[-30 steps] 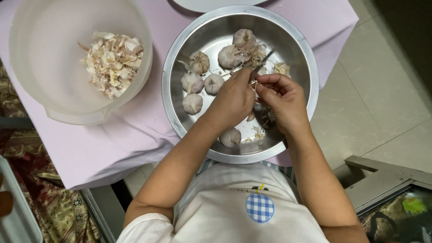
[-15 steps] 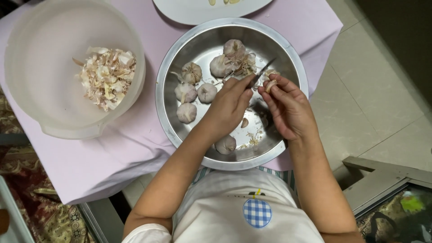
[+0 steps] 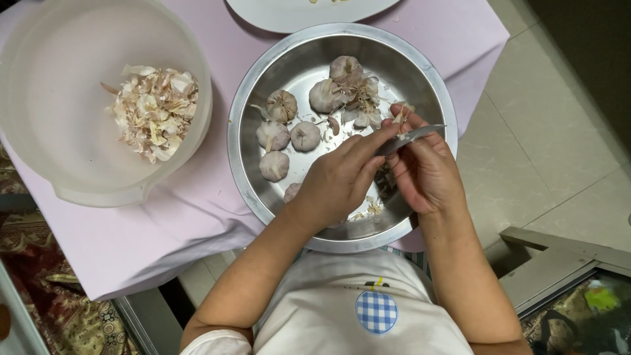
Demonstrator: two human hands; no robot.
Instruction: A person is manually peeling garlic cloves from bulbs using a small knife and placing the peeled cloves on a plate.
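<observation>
My left hand (image 3: 335,184) grips a small knife (image 3: 411,137) whose blade points right across my right hand. My right hand (image 3: 427,172) pinches a garlic clove (image 3: 399,115) with loose papery skin at its fingertips. Both hands hover over a round steel bowl (image 3: 253,197). Inside it lie several whole garlic bulbs (image 3: 289,135) on the left and partly broken bulbs (image 3: 345,89) at the far side. Bits of skin (image 3: 371,207) lie on the bowl's floor under my hands.
A translucent white plastic bowl (image 3: 39,131) holding a heap of garlic skins (image 3: 154,108) sits to the left on the pale pink cloth (image 3: 164,243). A white plate's edge (image 3: 289,20) shows at the top. Tiled floor lies to the right.
The knife blade has swung from pointing up-right to lying nearly level across my right fingers. My right hand has shifted slightly and lifted the clove higher.
</observation>
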